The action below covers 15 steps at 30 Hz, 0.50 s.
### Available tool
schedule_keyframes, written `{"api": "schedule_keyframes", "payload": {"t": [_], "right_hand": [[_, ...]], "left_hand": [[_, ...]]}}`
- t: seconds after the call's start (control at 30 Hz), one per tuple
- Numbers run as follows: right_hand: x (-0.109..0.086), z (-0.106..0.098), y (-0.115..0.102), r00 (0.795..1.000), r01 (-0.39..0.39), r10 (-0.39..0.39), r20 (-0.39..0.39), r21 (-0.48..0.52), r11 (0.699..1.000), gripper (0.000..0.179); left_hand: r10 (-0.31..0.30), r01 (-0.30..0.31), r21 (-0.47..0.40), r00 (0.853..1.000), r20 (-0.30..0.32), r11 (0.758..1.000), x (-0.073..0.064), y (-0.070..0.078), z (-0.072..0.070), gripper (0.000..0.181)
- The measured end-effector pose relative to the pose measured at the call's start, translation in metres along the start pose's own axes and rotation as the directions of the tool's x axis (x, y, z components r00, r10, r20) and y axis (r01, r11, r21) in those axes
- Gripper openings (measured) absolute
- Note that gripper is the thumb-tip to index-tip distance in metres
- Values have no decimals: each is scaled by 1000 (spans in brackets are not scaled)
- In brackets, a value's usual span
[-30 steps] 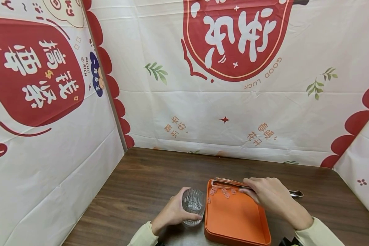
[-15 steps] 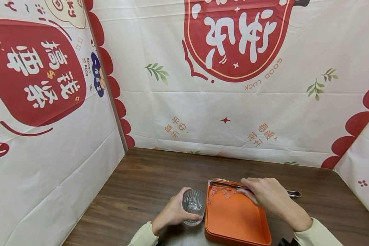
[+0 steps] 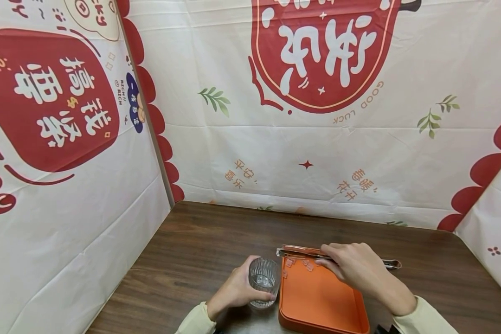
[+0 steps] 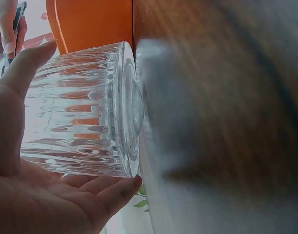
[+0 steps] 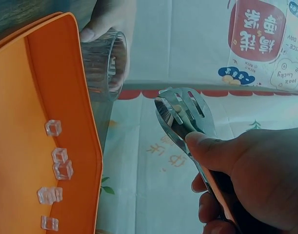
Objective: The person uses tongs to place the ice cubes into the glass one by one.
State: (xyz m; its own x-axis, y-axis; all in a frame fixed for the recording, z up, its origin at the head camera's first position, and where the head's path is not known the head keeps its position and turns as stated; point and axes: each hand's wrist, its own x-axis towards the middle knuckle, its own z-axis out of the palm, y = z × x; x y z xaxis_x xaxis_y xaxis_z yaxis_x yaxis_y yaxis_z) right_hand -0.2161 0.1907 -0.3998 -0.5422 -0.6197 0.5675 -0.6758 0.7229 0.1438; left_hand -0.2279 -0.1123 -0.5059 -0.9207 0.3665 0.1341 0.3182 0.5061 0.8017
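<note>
My left hand (image 3: 239, 284) grips a clear ribbed glass (image 4: 75, 112) from its left side, thumb on the near side and fingers round behind. Some clear cubes show inside it from above. My right hand (image 3: 350, 266) holds metal tongs (image 5: 185, 119) with slotted ends, its thumb pressing on the upper arm. A clear cube (image 3: 280, 252) shows at the tongs' tips, over the far left corner of the orange tray (image 3: 321, 301). Several small clear cubes (image 5: 63, 169) lie along the tray's far and left walls. In the right wrist view the tongs are raised beyond the tray's rim.
The tray stands close to the right of the glass on a dark wood-grain table (image 3: 208, 232). White printed cloth (image 3: 242, 144) hangs behind the table and along both sides.
My right hand and the tongs have moved left and up from the tray's far left corner, the clear cube at their tips. The left hand and glass have barely moved.
</note>
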Motion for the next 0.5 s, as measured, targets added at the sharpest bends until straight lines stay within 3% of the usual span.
{"api": "schedule_keyframes", "payload": {"t": [0.5], "right_hand": [[5,8,-11,999,-8,5,51,52,999,31]], "left_hand": [[14,-14,0,1000,-1,1000,0,-1,1,86]]}}
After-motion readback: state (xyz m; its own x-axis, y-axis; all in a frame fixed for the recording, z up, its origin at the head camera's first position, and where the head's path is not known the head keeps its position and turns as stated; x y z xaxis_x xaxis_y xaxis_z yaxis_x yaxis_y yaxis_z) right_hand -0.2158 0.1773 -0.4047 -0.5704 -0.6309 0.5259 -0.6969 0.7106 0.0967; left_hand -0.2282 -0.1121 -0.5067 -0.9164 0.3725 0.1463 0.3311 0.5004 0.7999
